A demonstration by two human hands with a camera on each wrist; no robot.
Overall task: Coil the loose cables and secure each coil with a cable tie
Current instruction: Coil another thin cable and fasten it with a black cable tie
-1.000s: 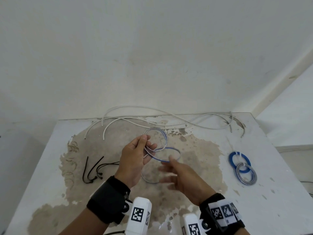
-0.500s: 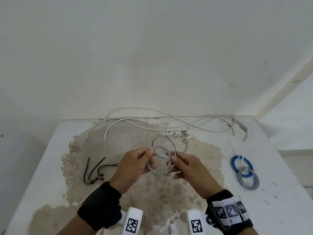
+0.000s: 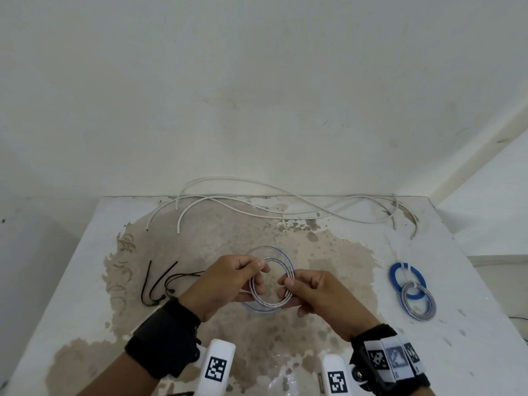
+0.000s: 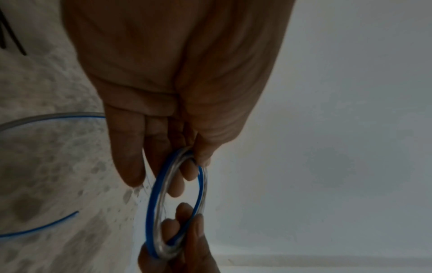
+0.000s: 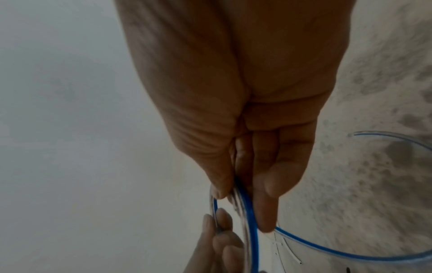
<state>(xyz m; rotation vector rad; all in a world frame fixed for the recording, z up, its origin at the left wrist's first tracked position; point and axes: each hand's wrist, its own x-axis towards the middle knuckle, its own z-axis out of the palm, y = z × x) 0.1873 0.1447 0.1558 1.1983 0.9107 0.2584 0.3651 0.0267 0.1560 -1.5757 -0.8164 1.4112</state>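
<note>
- Nearest, two black wrist straps with white tagged camera mounts (image 3: 218, 367) sit at the bottom edge of the head view.
- Just beyond, the left hand (image 3: 225, 284) pinches the left side of a small coil of clear cable with a blue stripe (image 3: 270, 302), thumb on top and fingers curled through the loop.
- The right hand (image 3: 320, 292) pinches the right side of the same coil between thumb and curled fingers.
- The coil is held above the middle of the white table with a worn brown patch (image 3: 471, 352); a loose outer turn of it bulges past the bundled loops, and one free end shows in the right wrist view.
- Left of the hands, several thin black cable ties (image 3: 160, 282) lie on the table, near the left wrist.
- Right of the hands, well apart from them, a blue cable coil (image 3: 395, 281) and a grey-and-clear cable coil (image 3: 418, 302) lie flat, overlapping; each carries a pale tie.
- Farthest, long loose white cables (image 3: 257, 208) lie spread along the back edge of the table, against the white wall (image 3: 257, 95).
</note>
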